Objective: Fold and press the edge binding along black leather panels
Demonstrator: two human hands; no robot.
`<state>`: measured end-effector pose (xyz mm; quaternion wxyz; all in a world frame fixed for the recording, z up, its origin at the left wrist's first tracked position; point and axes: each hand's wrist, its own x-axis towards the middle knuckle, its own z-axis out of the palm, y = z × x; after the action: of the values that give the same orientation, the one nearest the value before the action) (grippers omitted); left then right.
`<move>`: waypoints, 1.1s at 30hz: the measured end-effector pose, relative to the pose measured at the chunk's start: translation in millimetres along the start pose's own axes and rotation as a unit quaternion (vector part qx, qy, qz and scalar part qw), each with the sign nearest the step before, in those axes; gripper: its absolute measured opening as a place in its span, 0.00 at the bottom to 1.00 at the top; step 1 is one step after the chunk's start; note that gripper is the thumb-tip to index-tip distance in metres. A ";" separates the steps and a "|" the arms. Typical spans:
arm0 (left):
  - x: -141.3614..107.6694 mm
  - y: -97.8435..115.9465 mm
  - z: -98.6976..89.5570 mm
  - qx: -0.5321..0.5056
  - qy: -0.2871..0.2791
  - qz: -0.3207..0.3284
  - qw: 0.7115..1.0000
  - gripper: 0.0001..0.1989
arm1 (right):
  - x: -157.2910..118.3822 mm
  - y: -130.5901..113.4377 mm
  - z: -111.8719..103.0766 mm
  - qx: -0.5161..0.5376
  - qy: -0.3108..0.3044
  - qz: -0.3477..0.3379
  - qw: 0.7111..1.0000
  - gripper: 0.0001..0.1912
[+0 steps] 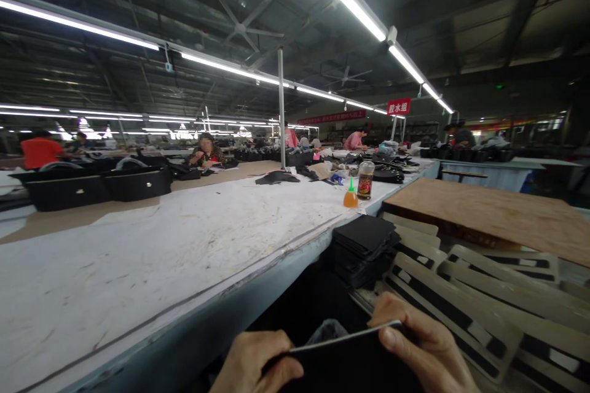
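Note:
Near the bottom of the view, a black flat piece [350, 363] with a pale upper edge is held up between both hands. My left hand [259, 361] pinches its left end, thumb in front. At its right end, my right hand [417, 341] grips the corner between thumb and fingers. The lower part of the piece runs out of the frame. Just beyond my right hand lies a stack of black panels [364, 239], and to its right are several translucent templates [454, 298] with black strips.
A long white table [152, 258] runs along the left, with black bags [133, 183] on it. An orange glue bottle [350, 196] and a jar [365, 181] stand near its right edge. A wooden board [488, 206] lies at right. Several people work farther back.

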<state>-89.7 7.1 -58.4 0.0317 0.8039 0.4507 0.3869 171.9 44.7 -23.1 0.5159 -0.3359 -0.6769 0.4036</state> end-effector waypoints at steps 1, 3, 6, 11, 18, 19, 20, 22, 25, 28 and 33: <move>0.0 -0.5 -5.0 -0.001 0.006 -0.002 1.000 0.24 | 0.3 1.1 -0.3 0.016 0.017 0.010 1.000 0.20; -0.4 -3.0 -13.8 -0.014 0.034 -0.009 0.999 0.22 | 2.3 4.7 0.1 0.046 0.034 0.013 0.998 0.22; -1.2 -10.7 -22.5 -0.053 0.036 -0.045 0.997 0.18 | 7.3 11.9 0.8 0.078 0.038 0.012 0.996 0.23; -6.7 -23.6 -21.1 -0.284 0.156 -0.270 0.906 0.23 | 14.2 21.6 -3.8 0.131 0.110 0.035 0.985 0.22; -8.1 -22.2 3.8 -0.439 0.197 -0.324 0.814 0.15 | 19.2 25.1 3.8 0.187 0.184 0.088 0.961 0.23; -7.0 -21.5 4.9 -0.430 0.209 -0.318 0.819 0.15 | 19.5 26.5 5.2 0.190 0.189 0.089 0.959 0.23; -6.0 -20.7 5.0 -0.420 0.223 -0.315 0.822 0.16 | 20.0 29.0 5.8 0.195 0.190 0.089 0.958 0.23; -4.8 -18.6 2.5 -0.397 0.249 -0.310 0.828 0.17 | 21.8 37.1 4.5 0.195 0.184 0.088 0.959 0.24; -4.6 -12.7 -4.4 -0.356 0.263 -0.310 0.841 0.18 | 27.3 49.9 -0.1 0.081 0.183 0.043 0.979 0.24; -3.4 -3.5 -9.1 -0.312 0.249 -0.317 0.860 0.18 | 33.0 49.3 4.9 -0.117 0.156 -0.098 0.976 0.20; 2.6 8.3 -8.2 -0.255 0.200 -0.303 0.896 0.18 | 37.6 27.2 41.0 -0.239 -0.048 -0.250 0.937 0.16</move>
<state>-88.4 1.7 -47.8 0.2601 0.4986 0.5553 0.6128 124.1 81.5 -37.2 0.4718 -0.2491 -0.8394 0.1035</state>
